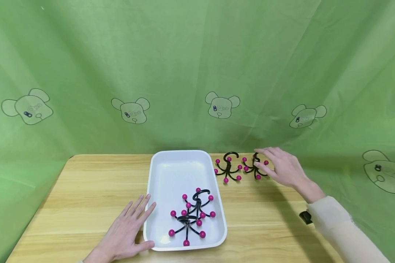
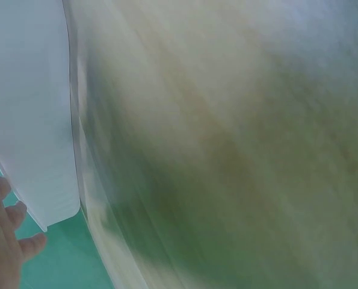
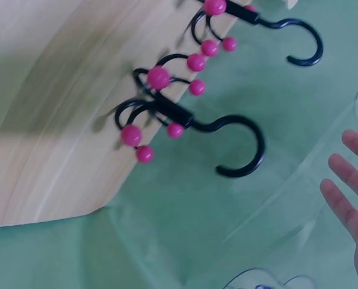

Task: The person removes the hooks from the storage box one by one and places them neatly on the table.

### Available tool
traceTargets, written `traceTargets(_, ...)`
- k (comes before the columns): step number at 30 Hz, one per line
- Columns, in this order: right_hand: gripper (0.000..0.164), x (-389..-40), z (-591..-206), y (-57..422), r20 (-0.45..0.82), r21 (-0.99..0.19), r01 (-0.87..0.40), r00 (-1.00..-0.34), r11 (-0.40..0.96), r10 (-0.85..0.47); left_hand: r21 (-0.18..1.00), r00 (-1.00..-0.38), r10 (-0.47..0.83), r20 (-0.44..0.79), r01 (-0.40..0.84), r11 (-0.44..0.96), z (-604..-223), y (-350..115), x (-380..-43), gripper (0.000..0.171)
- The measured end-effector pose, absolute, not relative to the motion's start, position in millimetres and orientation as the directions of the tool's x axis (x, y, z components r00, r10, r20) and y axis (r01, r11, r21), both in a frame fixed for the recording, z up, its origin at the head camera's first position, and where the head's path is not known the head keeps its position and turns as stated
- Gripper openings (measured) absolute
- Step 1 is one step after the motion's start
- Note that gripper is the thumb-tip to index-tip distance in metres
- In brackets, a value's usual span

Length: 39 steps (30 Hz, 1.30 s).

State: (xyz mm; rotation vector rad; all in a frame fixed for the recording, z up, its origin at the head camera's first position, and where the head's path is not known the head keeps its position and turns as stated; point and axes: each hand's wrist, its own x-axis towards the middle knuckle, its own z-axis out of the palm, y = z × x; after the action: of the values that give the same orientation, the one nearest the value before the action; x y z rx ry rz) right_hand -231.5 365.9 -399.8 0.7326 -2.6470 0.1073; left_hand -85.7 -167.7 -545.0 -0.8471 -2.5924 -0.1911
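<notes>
My right hand hovers at the back right with fingers extended, close over a black hook hanger whose curved arms end in pink balls. In the right wrist view the fingers show apart from that hanger, with its large top hook between them. A second matching hanger stands just left of it. Two more, a rear hanger and a front hanger, stand overlapping in the white tray. My left hand is spread flat at the tray's left side, fingertips and thumb at the rim.
The wooden table carries the tray and hangers. A green curtain with mouse-head drawings hangs right behind its back edge and along the right side. The two loose hangers stand near that back edge, right of the tray.
</notes>
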Motion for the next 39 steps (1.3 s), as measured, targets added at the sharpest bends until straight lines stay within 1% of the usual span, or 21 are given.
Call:
traceTargets(12,0.051,-221,-398,334,0.475,0.072,-0.628,-0.662,0.775,-0.58,0.012,-0.734,0.534,0.421,0.593,0.805,-546,-168,-86,0.109)
traceTargets(18,0.052,-215,-397,319,0.476,0.085,-0.651,-0.638,0.754,-0.605,0.015,-0.733,0.533,0.423,0.593,0.805,-546,-168,-86,0.108)
traceTargets(25,0.055,-205,-397,300,0.497,0.113,-0.716,-0.559,0.689,-0.663,0.015,-0.733,0.533,0.422,0.594,0.805,-546,-168,-86,0.108)
traceTargets(30,0.064,-195,-395,286,0.484,0.106,-0.723,-0.562,0.682,-0.671,0.019,-0.733,0.533,0.423,0.595,0.803,-546,-168,-86,0.108)
traceTargets(32,0.064,-191,-393,281,0.479,0.102,-0.727,-0.562,0.679,-0.674,0.021,-0.731,0.534,0.426,0.597,0.802,-546,-168,-86,0.108)
traceTargets(39,0.065,-183,-395,264,0.52,0.11,-0.771,-0.494,0.628,-0.697,0.021,-0.73,0.532,0.429,0.597,0.802,-546,-168,-86,0.108)
